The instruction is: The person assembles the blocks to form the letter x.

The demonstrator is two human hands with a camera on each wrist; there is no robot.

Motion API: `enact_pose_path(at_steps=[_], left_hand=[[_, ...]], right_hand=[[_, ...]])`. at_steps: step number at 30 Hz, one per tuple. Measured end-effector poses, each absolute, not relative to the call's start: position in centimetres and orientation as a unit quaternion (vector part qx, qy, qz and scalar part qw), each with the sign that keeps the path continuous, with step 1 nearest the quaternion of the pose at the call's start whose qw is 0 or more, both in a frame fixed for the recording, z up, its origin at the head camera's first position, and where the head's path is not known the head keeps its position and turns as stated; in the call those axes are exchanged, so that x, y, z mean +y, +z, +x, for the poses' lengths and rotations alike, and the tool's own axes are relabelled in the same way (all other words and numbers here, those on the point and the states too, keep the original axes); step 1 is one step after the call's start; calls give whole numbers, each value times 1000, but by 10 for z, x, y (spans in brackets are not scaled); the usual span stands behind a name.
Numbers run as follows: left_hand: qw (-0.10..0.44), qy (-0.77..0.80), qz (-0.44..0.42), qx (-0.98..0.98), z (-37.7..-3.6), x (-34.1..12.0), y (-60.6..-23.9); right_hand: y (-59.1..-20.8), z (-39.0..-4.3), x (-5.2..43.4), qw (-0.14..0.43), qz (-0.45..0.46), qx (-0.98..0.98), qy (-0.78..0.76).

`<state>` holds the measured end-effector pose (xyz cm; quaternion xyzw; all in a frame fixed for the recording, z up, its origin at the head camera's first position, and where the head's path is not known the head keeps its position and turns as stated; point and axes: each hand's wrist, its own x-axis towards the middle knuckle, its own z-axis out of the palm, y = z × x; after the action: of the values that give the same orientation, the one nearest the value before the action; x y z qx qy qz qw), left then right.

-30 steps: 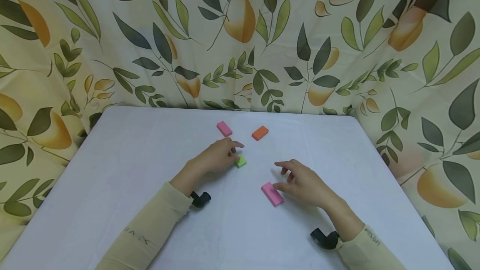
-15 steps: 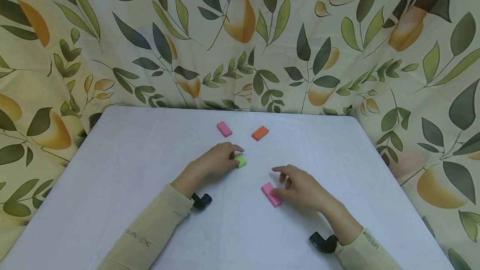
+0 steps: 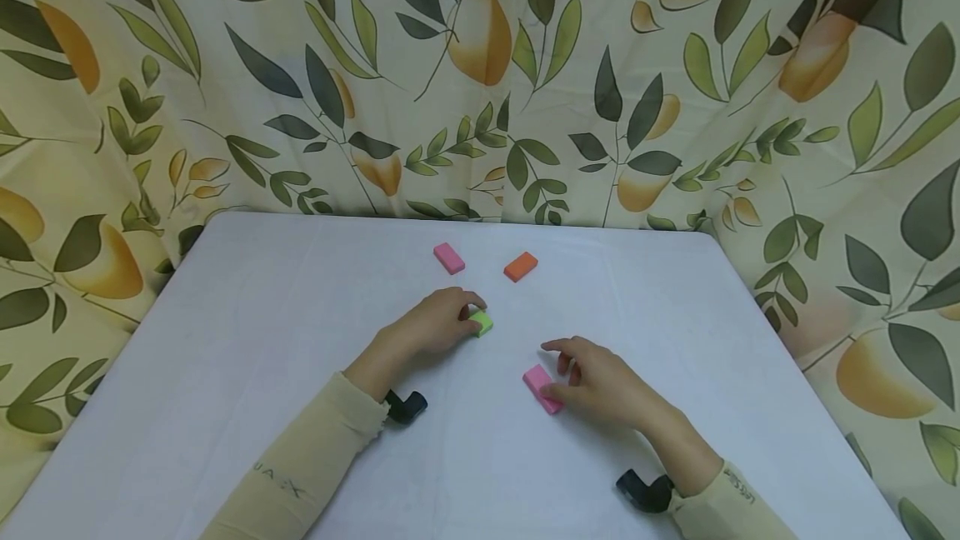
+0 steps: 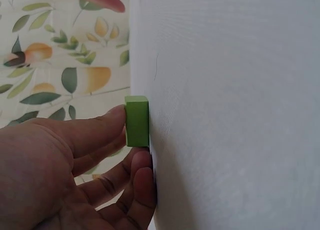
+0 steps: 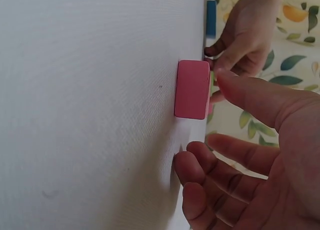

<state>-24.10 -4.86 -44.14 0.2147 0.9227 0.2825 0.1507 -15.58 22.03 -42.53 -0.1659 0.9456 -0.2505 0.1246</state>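
Observation:
A small green block (image 3: 483, 323) lies on the white tabletop near the middle. My left hand (image 3: 441, 319) is at it, its thumb touching the block and its index finger bent down to the far side; the left wrist view shows the thumb against the green block (image 4: 137, 121), with the other fingers curled below. Nearer to me is a pink block (image 3: 537, 379), flat on the cloth. My right hand (image 3: 600, 382) has its thumb over that pink block (image 5: 192, 89), while the index finger reaches out away from it and the other fingers hang loosely bent.
Farther back lie another pink block (image 3: 448, 258) and an orange block (image 3: 521, 267). A blue piece (image 5: 211, 19) shows past the left hand in the right wrist view. White cloth covers the table (image 3: 300, 298); a leaf-and-fruit patterned curtain (image 3: 480, 132) hangs around its back and sides.
My left index finger has come down toward the green block. The right hand has shifted slightly toward me and left, its thumb moving farther over the pink block. The blocks stay in place.

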Motion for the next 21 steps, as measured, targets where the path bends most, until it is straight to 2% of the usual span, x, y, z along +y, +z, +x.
enact_pose_path(at_steps=[21], left_hand=[[128, 301, 199, 924, -239, -47, -447]], right_hand=[[-431, -152, 219, 130, -170, 942, -260]])
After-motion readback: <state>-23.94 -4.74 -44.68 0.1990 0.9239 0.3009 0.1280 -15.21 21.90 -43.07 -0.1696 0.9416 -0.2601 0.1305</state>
